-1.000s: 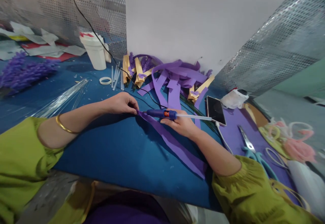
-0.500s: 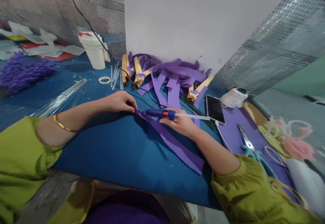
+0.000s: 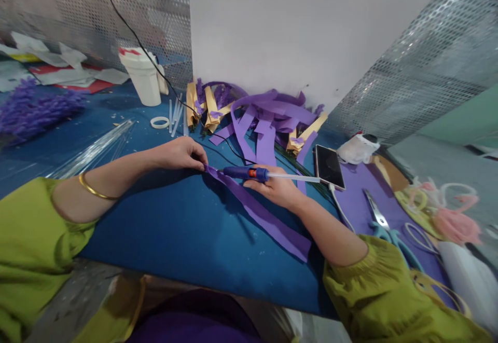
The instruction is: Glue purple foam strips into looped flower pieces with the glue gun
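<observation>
A long purple paper strip (image 3: 264,216) lies slantwise on the blue table (image 3: 175,229). My left hand (image 3: 181,153) pinches its far end against the table. My right hand (image 3: 274,187) grips a blue glue gun (image 3: 245,173) held level, its nozzle pointing left at the pinched end of the strip. A clear glue stick (image 3: 295,178) juts from the back of the gun toward the right. A black cord (image 3: 155,68) runs from the gun up and away to the back left.
A pile of purple and tan strips (image 3: 264,120) lies behind the hands. A phone (image 3: 329,166) on a cable, scissors (image 3: 383,226), a white cup (image 3: 144,78), a tape ring (image 3: 160,122), clear rods (image 3: 97,148) and purple flowers (image 3: 33,112) surround the work spot.
The view has shifted slightly; both hands and the strip sit a little further left and up. The grips have not changed.
</observation>
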Available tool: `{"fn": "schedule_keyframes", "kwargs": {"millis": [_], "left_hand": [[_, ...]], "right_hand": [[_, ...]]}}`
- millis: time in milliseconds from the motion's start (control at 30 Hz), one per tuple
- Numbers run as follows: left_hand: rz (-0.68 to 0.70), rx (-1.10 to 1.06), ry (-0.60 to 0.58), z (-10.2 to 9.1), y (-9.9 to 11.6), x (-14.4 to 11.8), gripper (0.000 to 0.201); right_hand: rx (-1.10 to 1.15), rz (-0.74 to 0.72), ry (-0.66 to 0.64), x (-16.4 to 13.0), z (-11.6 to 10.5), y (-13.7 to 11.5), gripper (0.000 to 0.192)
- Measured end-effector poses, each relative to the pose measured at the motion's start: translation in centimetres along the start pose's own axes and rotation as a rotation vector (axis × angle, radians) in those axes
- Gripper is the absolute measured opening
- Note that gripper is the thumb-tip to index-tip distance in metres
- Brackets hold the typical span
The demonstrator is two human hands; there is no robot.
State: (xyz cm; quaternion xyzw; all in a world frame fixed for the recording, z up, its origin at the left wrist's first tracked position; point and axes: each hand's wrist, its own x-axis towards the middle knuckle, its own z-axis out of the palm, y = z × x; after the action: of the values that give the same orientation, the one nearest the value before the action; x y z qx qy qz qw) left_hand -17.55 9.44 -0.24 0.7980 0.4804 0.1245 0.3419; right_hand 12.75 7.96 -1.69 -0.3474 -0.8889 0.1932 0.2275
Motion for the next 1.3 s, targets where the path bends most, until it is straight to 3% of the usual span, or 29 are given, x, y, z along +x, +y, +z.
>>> {"fn": "schedule_keyframes", "kwargs": {"millis": [1300], "left_hand": [[0.008, 0.085, 0.046, -1.3, -0.5, -0.2, 0.022]], "right_hand": [[0.018, 0.039, 0.0, 0.0, -0.2, 0.2, 0.045]]}}
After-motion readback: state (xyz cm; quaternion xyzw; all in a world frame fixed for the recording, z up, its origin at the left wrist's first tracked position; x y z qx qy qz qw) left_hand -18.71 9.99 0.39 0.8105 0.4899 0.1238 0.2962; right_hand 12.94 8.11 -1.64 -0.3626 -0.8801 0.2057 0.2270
